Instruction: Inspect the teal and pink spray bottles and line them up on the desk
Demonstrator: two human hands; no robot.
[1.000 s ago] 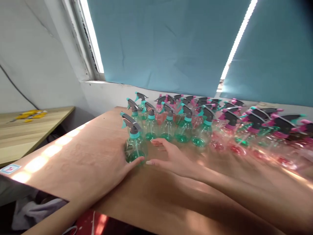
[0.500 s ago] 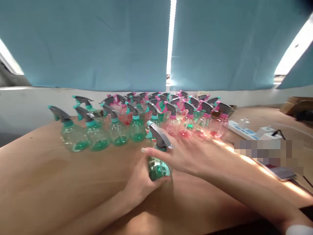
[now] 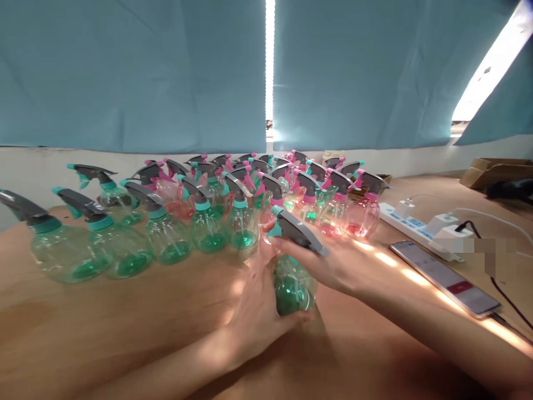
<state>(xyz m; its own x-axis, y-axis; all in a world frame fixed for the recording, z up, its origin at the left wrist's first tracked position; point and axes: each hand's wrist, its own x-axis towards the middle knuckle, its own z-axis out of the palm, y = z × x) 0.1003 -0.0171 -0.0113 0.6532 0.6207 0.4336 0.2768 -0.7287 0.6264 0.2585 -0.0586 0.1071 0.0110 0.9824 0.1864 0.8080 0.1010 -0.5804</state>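
A clear green spray bottle [image 3: 293, 291] with a grey and teal trigger head stands in front of me, tilted slightly. My left hand [image 3: 258, 308] is closed around its round body, the thumb low on the near side. Around the neck and trigger head wraps my right hand [image 3: 320, 258], its thumb stretched across below the nozzle; its other fingers are partly hidden behind the head. Just beyond my hands is a row of similar bottles, among them a green one [image 3: 244, 230] and a pink one [image 3: 363, 216].
Many more green and pink spray bottles crowd the back of the wooden table [image 3: 137, 333]. On the right lie a phone [image 3: 445, 278] with a cable and a white power strip [image 3: 410, 225] with chargers. A cardboard box [image 3: 491, 172] sits farther back.
The view has swung and come closer, so the held bottle appears further right and the row at left looks larger. Both hands keep hold of the same bottle; the phone shows more fully.
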